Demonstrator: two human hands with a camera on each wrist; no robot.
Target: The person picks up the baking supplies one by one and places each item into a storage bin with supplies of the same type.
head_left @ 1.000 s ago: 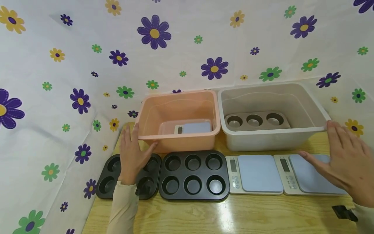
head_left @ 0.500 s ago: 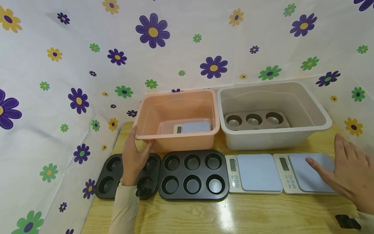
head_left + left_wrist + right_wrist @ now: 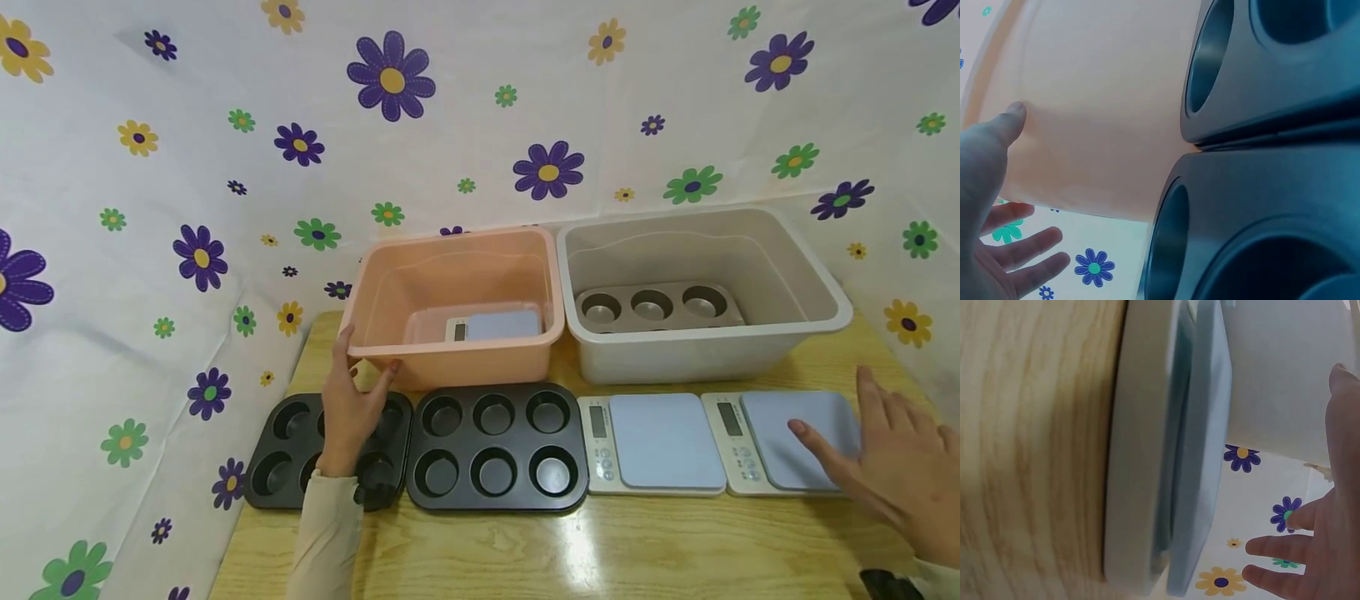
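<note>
A: Where is the peach bin [image 3: 474,369]?

B: At the back of the worktop [image 3: 465,558], right beside the pale grey bin [image 3: 675,360], with a small scale [image 3: 501,326] lying inside.

A: How would it handle?

B: Like thin moulded plastic, I'd judge: light, fairly stiff, a little slick, hardly fragile. I'd take it by the rim at both ends and keep it level, or that scale may slide.

A: And the left hand [image 3: 354,417]?

B: At its near left corner, above the left dark muffin tray [image 3: 302,447]. The thumb [image 3: 1009,125] rests against the front wall; the other fingers [image 3: 1036,245] are loosely spread by the end, with no firm grip showing.

A: The right hand [image 3: 903,471]?

B: Near the rightmost scale [image 3: 798,437], apart from it, fingers spread and holding nothing.
</note>
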